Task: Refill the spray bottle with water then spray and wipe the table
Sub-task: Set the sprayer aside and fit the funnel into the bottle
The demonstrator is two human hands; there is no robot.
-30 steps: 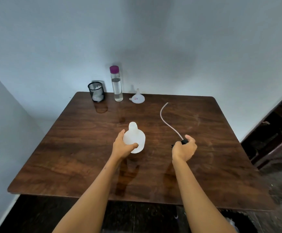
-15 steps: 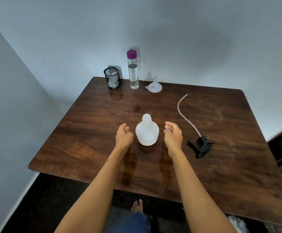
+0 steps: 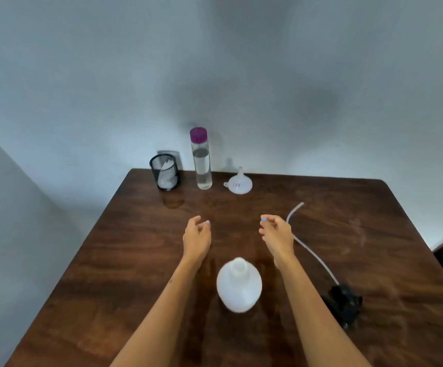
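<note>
White spray bottle (image 3: 239, 286) upright, uncapped, black spray head (image 3: 344, 304) with tube lying right, tall water bottle (image 3: 202, 161) at back

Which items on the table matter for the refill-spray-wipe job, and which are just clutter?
Job items:
- white spray bottle, top off
- black spray head with tube, lying on the table
- purple-capped water bottle
- white funnel
- white material in the mesh cup, possibly the wiping cloth

Lying about:
- nothing else visible on the table

Left hand and right hand hold nothing.
</note>
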